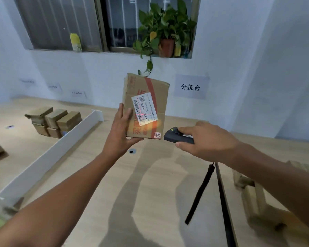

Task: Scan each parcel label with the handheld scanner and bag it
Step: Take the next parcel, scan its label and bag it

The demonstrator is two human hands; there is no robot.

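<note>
My left hand (120, 130) holds a brown cardboard parcel (146, 93) upright above the wooden table (100, 184), thumb on its front face and fingers under its lower left edge. A white shipping label (144, 109) with a barcode faces me, and a red scan line falls across it. My right hand (206, 141) grips a small black handheld scanner (176, 137), its nose aimed at the label from the right, index finger on top of it. A black wrist strap (200, 193) hangs from the scanner.
Several small cardboard boxes (53, 121) are stacked at the back left, behind a long white divider (50, 157). A second table (268, 202) adjoins on the right. A potted plant (166, 32) sits on the window sill, and a paper sign (190, 87) hangs on the wall.
</note>
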